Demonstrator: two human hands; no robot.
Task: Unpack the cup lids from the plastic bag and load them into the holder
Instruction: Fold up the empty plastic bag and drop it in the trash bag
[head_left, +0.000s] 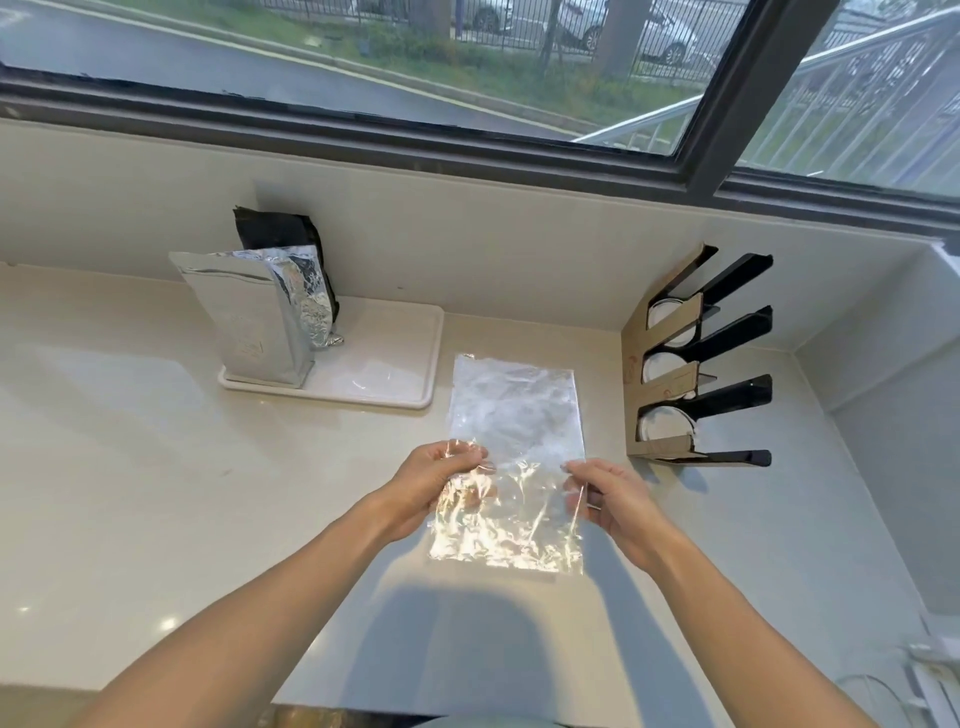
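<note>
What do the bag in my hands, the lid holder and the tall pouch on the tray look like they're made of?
Bag: thin clear plastic film, glossy; it crinkles, glares, and the counter shows through.
Holder: front face looks like brown cardboard or kraft-covered board, matte; the dividers look like glossy black plastic, possibly acrylic.
Pouch: silver foil laminate by its look, metallic sheen with sharp creases.

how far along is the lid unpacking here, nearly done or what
Nearly done, it seems. White lids already sit in all three slots of the holder. An empty plastic bag lies flat on the counter. The left hand and right hand pinch a second bag, which looks empty. Left: probably just clearing the bags.
</note>
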